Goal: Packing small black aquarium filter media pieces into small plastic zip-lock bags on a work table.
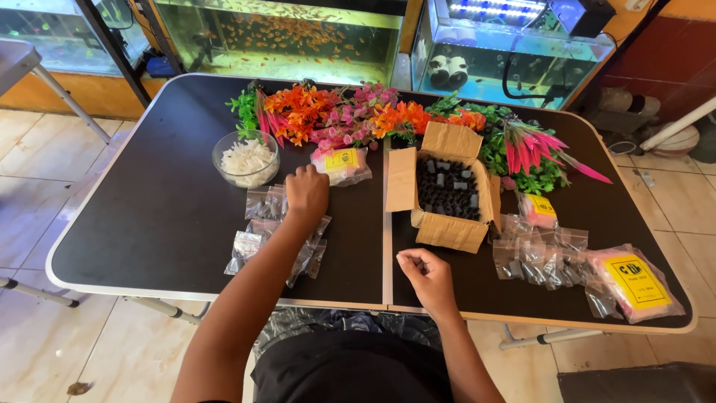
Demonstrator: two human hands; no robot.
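Nearest the front edge of the black folding table (164,224), we see the right hand (425,275) resting on the tabletop just right of the centre seam, its fingers curled loosely inward with thumb and fingertips pinched together; whether something small is held between them we cannot tell. Its forearm runs back toward the body at the lower edge of the view.

Left of the seam, the left arm stretches forward and slightly leftward, wrist straight. We find the left hand (306,191) palm down, knuckles up, fingers closed over the far end of a heap of small clear plastic bags (257,242) that spreads back toward the front edge; the hand presses or grips the topmost bags, though the fingertips are hidden.

Just beyond the left hand lies a flat packet with a yellow label (341,164). Toward the left rear we note a round glass bowl (246,158) filled with small white pieces.

Right of the seam, at mid-table, stands an open cardboard box (446,227), flaps raised, packed with rows of small black cylindrical parts. Near the right front corner lie more clear bags (538,255), each holding a dark piece, and two pink packets with yellow labels (634,282).

Along the rear edge we observe a row of artificial plants (358,116) in orange, pink and green.
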